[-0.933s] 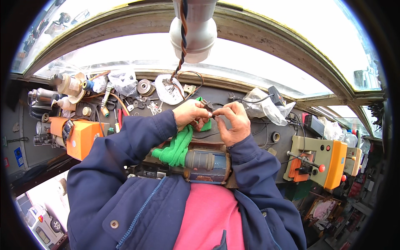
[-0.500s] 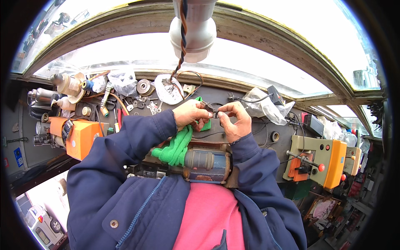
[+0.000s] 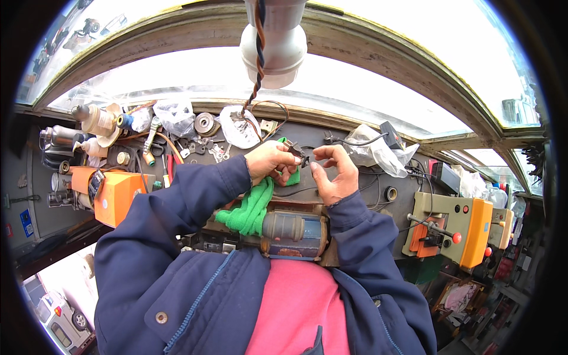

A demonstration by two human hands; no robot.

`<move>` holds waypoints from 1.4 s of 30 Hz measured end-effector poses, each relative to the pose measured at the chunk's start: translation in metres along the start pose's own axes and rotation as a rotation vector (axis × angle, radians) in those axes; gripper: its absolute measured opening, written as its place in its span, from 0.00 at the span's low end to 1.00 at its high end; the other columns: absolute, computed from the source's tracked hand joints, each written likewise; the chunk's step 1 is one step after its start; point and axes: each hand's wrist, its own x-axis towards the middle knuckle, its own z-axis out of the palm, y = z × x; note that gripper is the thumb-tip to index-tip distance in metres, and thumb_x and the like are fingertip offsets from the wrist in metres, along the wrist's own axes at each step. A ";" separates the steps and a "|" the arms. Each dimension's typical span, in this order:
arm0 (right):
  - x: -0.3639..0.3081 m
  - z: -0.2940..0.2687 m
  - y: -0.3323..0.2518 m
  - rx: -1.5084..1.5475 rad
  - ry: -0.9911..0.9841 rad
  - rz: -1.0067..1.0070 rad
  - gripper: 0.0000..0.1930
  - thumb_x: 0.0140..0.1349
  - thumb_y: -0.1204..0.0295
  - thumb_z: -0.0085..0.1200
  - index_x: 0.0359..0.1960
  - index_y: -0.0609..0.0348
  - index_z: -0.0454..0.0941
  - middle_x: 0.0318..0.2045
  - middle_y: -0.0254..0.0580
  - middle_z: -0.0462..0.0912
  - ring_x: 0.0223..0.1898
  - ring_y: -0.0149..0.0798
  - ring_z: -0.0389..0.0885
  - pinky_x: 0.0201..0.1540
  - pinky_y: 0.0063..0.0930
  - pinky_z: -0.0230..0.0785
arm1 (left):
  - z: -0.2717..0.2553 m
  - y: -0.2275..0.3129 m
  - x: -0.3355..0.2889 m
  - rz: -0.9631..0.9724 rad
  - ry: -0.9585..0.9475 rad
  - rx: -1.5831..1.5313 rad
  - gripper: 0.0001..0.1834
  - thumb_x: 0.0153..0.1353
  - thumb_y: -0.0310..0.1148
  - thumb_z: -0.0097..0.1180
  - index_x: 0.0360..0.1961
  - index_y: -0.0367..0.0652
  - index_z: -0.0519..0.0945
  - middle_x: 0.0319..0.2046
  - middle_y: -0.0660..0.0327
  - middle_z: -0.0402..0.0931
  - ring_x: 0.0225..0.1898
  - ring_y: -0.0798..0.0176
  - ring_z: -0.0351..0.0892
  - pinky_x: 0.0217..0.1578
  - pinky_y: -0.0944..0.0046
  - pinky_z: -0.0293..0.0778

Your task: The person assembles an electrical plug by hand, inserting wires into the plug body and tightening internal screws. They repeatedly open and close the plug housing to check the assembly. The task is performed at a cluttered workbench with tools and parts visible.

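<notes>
My left hand pinches a small dark part between thumb and fingers, above the bench. Its exact kind is too small to make out. Just right of it is my right hand, thumb and index finger apart and nothing visible between them. A green cloth hangs below my left hand and drapes over the left end of a worn blue cylindrical metal body. This body lies near my chest, between my forearms.
Keys, a round metal wheel and plastic bags lie at the far left. An orange machine stands left, a beige and orange key-cutting machine right. A twisted cable hangs ahead. A metal ring lies right.
My right thumb and index finger have come apart and moved slightly off the small dark part. My left hand still pinches it, in almost the same place.
</notes>
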 end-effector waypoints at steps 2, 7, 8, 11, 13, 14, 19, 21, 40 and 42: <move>-0.001 -0.002 -0.002 0.034 -0.025 0.174 0.10 0.52 0.80 0.63 0.37 0.62 0.78 0.35 0.39 0.80 0.35 0.34 0.78 0.37 0.26 0.70 | 0.000 0.000 0.000 0.001 -0.003 -0.003 0.10 0.62 0.37 0.62 0.30 0.42 0.79 0.24 0.65 0.77 0.22 0.67 0.79 0.27 0.63 0.76; -0.003 -0.006 -0.011 -0.225 -0.020 -0.191 0.13 0.46 0.79 0.67 0.35 0.58 0.80 0.35 0.43 0.77 0.37 0.42 0.78 0.39 0.32 0.72 | -0.002 -0.001 0.000 0.002 0.010 -0.047 0.10 0.63 0.36 0.61 0.29 0.43 0.79 0.24 0.65 0.77 0.22 0.67 0.79 0.27 0.63 0.76; -0.002 -0.004 -0.012 -0.262 -0.021 -0.244 0.14 0.45 0.79 0.68 0.35 0.57 0.80 0.35 0.44 0.76 0.37 0.44 0.77 0.39 0.34 0.72 | -0.002 -0.001 0.000 -0.005 0.014 -0.056 0.10 0.63 0.36 0.60 0.29 0.43 0.79 0.24 0.65 0.77 0.22 0.67 0.79 0.28 0.63 0.76; 0.001 -0.002 -0.014 -0.318 -0.023 -0.291 0.15 0.43 0.79 0.69 0.35 0.56 0.81 0.35 0.45 0.76 0.38 0.48 0.77 0.40 0.37 0.72 | -0.001 -0.001 0.000 -0.002 -0.002 -0.060 0.10 0.63 0.37 0.60 0.29 0.43 0.78 0.23 0.65 0.77 0.23 0.67 0.79 0.28 0.63 0.76; 0.002 -0.001 -0.014 -0.343 -0.023 -0.295 0.14 0.44 0.79 0.69 0.34 0.56 0.81 0.34 0.44 0.75 0.37 0.48 0.77 0.40 0.36 0.72 | -0.001 -0.001 0.000 -0.005 -0.015 -0.047 0.10 0.63 0.37 0.60 0.29 0.43 0.78 0.23 0.65 0.77 0.23 0.67 0.79 0.28 0.63 0.77; 0.002 -0.001 -0.013 -0.345 -0.026 -0.294 0.14 0.44 0.79 0.68 0.34 0.56 0.81 0.33 0.44 0.75 0.37 0.48 0.77 0.40 0.36 0.72 | 0.000 -0.001 0.000 -0.007 -0.020 -0.045 0.10 0.63 0.37 0.60 0.29 0.43 0.78 0.24 0.65 0.77 0.23 0.67 0.79 0.28 0.63 0.77; 0.001 -0.003 -0.015 -0.296 -0.013 -0.314 0.12 0.46 0.81 0.66 0.33 0.59 0.80 0.32 0.44 0.76 0.36 0.47 0.77 0.40 0.36 0.72 | -0.001 0.000 -0.001 0.007 -0.016 -0.007 0.10 0.63 0.37 0.60 0.32 0.42 0.79 0.26 0.63 0.78 0.23 0.67 0.79 0.28 0.63 0.76; 0.001 -0.004 -0.017 -0.231 0.031 -0.318 0.10 0.46 0.81 0.65 0.31 0.58 0.79 0.33 0.43 0.77 0.36 0.47 0.78 0.39 0.36 0.72 | 0.000 0.000 0.000 0.014 0.003 0.040 0.10 0.63 0.37 0.60 0.33 0.42 0.79 0.27 0.63 0.79 0.24 0.67 0.79 0.28 0.64 0.76; -0.005 -0.002 -0.014 -0.007 0.081 0.022 0.04 0.57 0.79 0.62 0.33 0.63 0.79 0.28 0.43 0.84 0.31 0.36 0.84 0.40 0.27 0.75 | 0.019 0.011 -0.010 0.432 0.001 0.345 0.21 0.62 0.27 0.61 0.57 0.45 0.75 0.43 0.64 0.78 0.34 0.77 0.74 0.37 0.74 0.72; -0.004 -0.001 -0.013 -0.009 0.096 -0.001 0.05 0.58 0.79 0.62 0.35 0.63 0.79 0.28 0.43 0.84 0.31 0.34 0.84 0.39 0.26 0.75 | 0.021 0.011 -0.009 0.520 0.009 0.540 0.17 0.63 0.27 0.61 0.53 0.43 0.77 0.41 0.67 0.77 0.34 0.80 0.71 0.36 0.76 0.70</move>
